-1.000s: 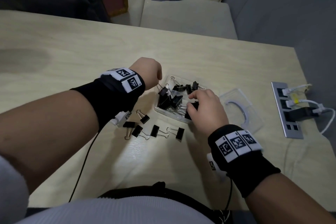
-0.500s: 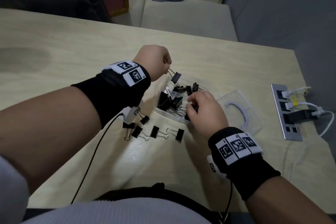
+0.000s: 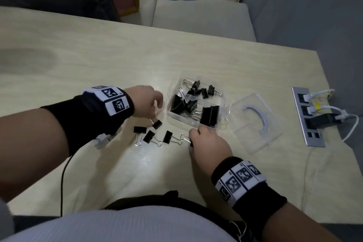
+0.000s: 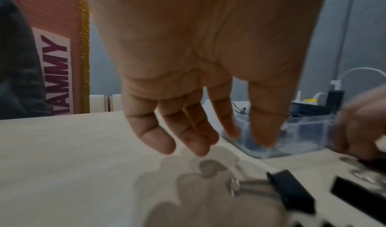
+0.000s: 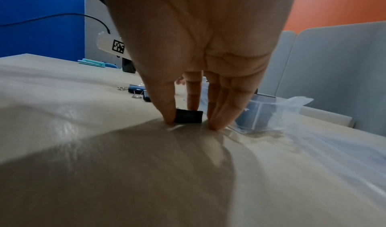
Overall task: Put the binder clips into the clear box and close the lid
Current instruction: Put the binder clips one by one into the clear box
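Table (image 3: 98, 65): right hand (image 3: 210, 143) pinches binder clip (image 5: 189, 116); left hand (image 3: 145, 102) fingers spread, empty.

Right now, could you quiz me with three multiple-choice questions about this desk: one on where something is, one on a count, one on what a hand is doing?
1. Where is the lid relative to the clear box?
A) snapped onto it
B) flat on the table, to its right
C) tucked underneath it

2. How many loose clips lie on the table left of the right hand?
A) one
B) four
C) nine

3. What is the right hand doing?
A) resting flat and empty
B) lifting the lid
C) its fingers pinch a black clip against the table

Answers:
1 B, the lid lies open beside the box's right edge.
2 B, four black clips sit in a cluster there.
3 C, the right wrist view shows thumb and fingers closed on the clip.
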The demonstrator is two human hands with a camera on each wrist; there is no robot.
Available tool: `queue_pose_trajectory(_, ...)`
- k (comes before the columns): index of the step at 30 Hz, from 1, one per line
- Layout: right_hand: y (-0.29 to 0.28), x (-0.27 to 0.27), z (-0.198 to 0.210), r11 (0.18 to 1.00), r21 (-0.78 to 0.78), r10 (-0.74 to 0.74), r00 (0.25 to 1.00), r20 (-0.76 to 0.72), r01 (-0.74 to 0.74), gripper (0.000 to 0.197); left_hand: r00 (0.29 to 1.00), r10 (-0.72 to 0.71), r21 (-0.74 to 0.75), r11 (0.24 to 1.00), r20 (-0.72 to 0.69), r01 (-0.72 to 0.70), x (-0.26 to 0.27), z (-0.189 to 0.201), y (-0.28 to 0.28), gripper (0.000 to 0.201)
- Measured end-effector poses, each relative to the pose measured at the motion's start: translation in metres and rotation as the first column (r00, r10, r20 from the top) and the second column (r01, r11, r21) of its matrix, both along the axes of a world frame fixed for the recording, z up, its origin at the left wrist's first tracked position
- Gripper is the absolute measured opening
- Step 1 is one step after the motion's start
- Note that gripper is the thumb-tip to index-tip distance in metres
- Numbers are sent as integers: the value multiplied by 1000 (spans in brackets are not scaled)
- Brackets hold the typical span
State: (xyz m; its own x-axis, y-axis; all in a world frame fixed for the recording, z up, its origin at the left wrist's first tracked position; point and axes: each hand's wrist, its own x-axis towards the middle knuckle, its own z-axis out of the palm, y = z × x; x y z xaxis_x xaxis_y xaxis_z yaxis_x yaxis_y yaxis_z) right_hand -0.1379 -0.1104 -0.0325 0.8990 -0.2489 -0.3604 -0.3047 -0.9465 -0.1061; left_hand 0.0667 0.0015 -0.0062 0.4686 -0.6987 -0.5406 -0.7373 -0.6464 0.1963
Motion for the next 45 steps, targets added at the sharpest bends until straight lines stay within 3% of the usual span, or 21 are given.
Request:
queue_pose_trajectory(4,-2,6,-1,1000,26,0,999,-39,1,33,993,-116,198,973,-13,116,-13,-8,15,63)
queue_pose_trajectory(6,-4,7,1,999,38,10,1000,-8,-10,29,990,-138,226,965,-2,135,-18,-13,18,67)
queue_pose_trajectory(11,-8,10,16,987,140,-107,974,199,80,23,989,-138,121,984,51,131,-19,-19,16,29)
queue_pose_trajectory(15,-25,23,27,949,233,-280,907,313,212,24,993,-113,105,989,42,108,-15,-23,15,25)
queue_pose_trajectory(18,-45,38,31,903,270,-421,808,411,334,23,994,-99,94,991,48,94,-14,-26,14,18)
queue_pose_trajectory(21,-62,50,32,873,266,-484,788,380,408,32,993,-108,96,990,57,103,-14,-25,14,20)
queue_pose_trajectory(24,-63,52,31,913,137,-409,845,346,385,42,992,-119,102,988,34,115,-15,-22,17,39)
queue_pose_trajectory(26,-48,49,30,963,125,-270,886,377,240,36,990,-138,115,984,27,134,-15,-22,20,44)
queue_pose_trajectory(29,-12,42,22,983,179,-7,951,309,-51,25,982,-170,118,980,79,160,-17,-22,20,34)
queue_pose_trajectory(33,18,34,-1,946,156,269,956,117,-285,37,977,-180,134,977,118,164,-18,-21,19,31)
queue_pose_trajectory(36,22,26,-12,951,144,266,962,63,-272,38,980,-167,165,975,110,148,-18,-21,19,39)
queue_pose_trajectory(41,15,19,-17,964,175,178,976,129,-199,32,988,-123,133,985,91,110,-17,-15,17,49)
queue_pose_trajectory(45,1,16,-6,940,300,91,966,242,-164,33,986,-160,119,981,52,153,-12,2,6,47)
